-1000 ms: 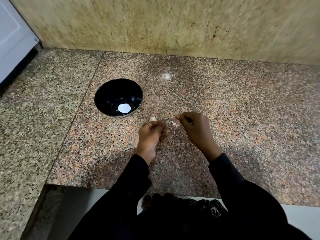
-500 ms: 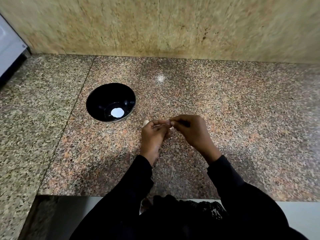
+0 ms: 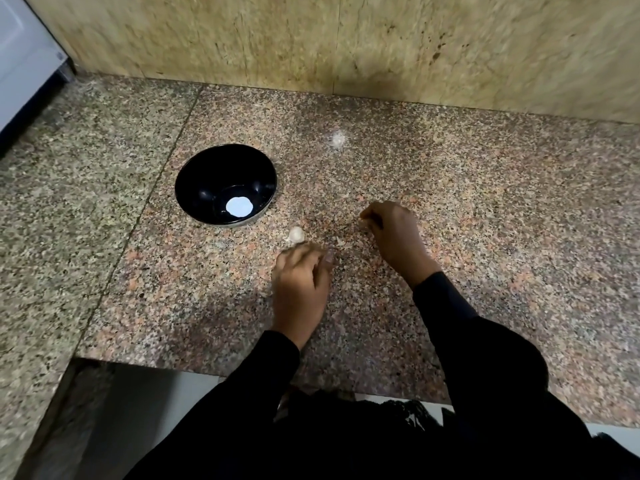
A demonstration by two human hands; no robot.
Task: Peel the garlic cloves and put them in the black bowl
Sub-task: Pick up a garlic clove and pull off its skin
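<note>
The peeling step looks to be in hand; the left hand [image 3: 300, 287] hovers low over the granite counter [image 3: 485, 209] with its fingers curled, and motion blur at the fingertips hides whether they pinch a clove or nothing, so I cannot tell. The right hand [image 3: 394, 233] sits to the right and slightly farther off, well apart from the left; its thumb and forefinger are pressed together at the far-left tip, seemingly pinching a small pale scrap, probably skin, though it is too small to be sure. One garlic clove [image 3: 296, 234] lies on the counter just beyond the left hand's fingertips, between that hand and the black bowl [image 3: 187, 188]; it appears pale, and whether it is peeled is unclear. The bowl stands to the far left of the hands, holding no clove that I can see; only a bright round reflection shows at its bottom. A faint pale bit [image 3: 337, 138] lies farther off on the counter. By my judgement the next move calls for shedding the scrap, then finishing the clove and carrying it left into the bowl.
</note>
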